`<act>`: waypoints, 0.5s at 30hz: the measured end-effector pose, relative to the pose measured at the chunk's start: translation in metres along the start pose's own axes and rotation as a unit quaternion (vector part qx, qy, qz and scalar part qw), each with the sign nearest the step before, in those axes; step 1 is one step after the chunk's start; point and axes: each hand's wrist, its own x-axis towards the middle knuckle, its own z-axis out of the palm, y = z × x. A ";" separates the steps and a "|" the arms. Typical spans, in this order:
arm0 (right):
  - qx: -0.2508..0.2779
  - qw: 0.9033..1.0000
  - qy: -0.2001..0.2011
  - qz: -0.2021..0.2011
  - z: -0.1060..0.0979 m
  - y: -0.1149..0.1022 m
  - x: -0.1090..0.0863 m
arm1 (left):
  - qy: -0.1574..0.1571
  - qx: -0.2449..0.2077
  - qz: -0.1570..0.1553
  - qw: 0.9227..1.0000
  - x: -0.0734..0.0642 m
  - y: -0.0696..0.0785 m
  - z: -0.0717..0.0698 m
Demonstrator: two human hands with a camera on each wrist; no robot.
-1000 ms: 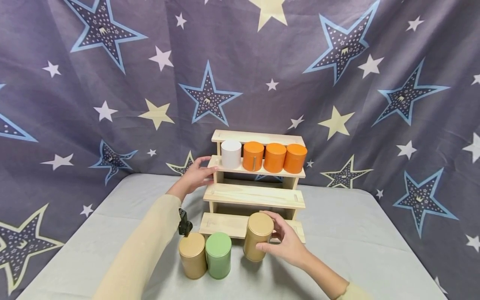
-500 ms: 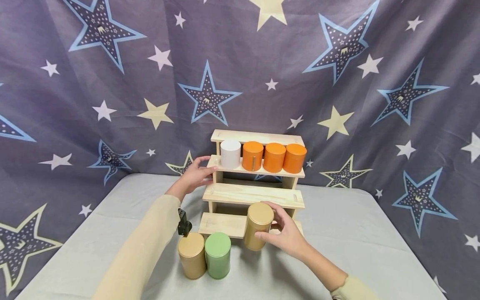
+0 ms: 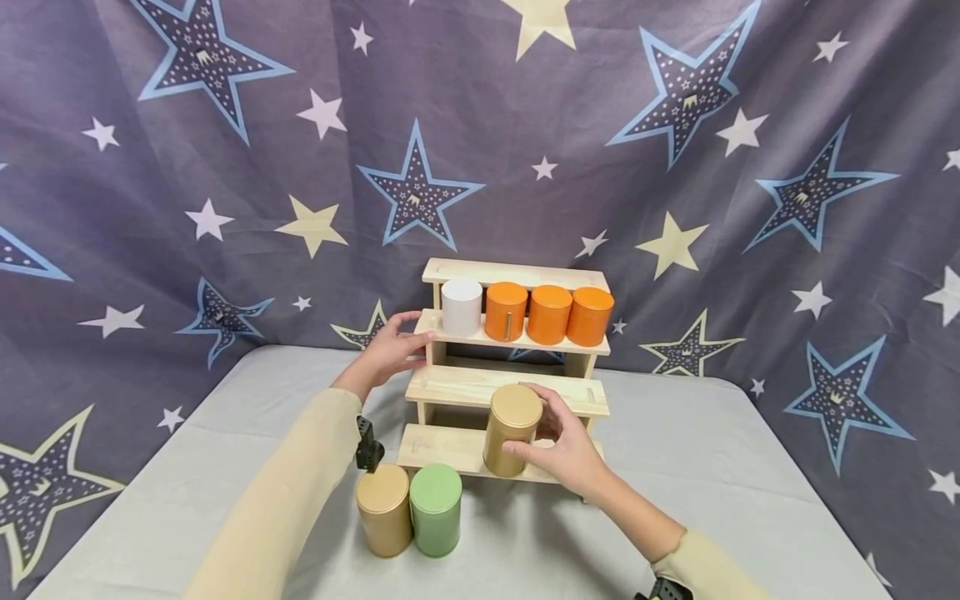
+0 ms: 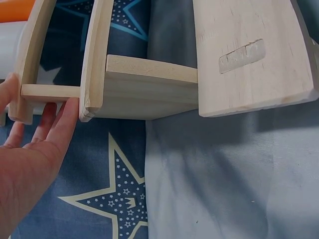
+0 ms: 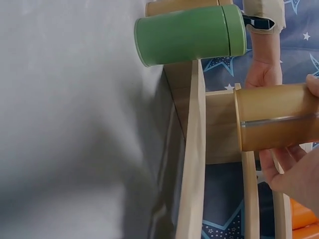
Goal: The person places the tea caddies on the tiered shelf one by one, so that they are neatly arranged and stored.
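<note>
The right hand (image 3: 564, 450) holds 1 gold can (image 3: 512, 435) between thumb and fingers, spread as wide as the can; the head view hides some fingers behind it. The can is nearly upright over the lowest board of the rack (image 3: 438, 447). From the head view, contact with that board cannot be told; the right wrist view shows a gap below the base, and a silvery seam along the side, but cuts off the lid end.

The left hand (image 3: 384, 352) grips the left end of the board 2nd from the top, with digits above and below it; the left wrist view crops the upper digit.

On that board stand 1 white can (image 3: 461, 308) and 3 orange cans (image 3: 506, 312), mere slivers in the left wrist view. Nearer the person, a 2nd gold can (image 3: 385, 515) stands just beside the green can (image 3: 437, 515), which hides most of it in the right wrist view. A black device (image 3: 666, 589) at the right sleeve is cut off.
</note>
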 end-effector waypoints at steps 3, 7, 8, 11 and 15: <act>-0.001 1.000 0.005 0.009 0.000 -0.002 0.004 | 0.000 0.002 -0.002 1.000 0.000 0.000 0.000; -0.001 1.000 0.010 0.009 0.001 -0.007 0.010 | 0.000 0.008 -0.001 1.000 0.001 -0.002 0.000; -0.001 1.000 0.011 0.007 0.001 -0.009 0.012 | 0.000 0.010 -0.001 1.000 0.001 -0.002 0.000; -0.001 1.000 0.014 -0.004 0.001 -0.014 0.017 | 0.004 0.016 0.000 1.000 0.001 -0.002 0.000; -0.002 1.000 0.016 -0.007 0.002 -0.019 0.024 | 0.007 0.013 0.000 1.000 0.001 -0.001 0.000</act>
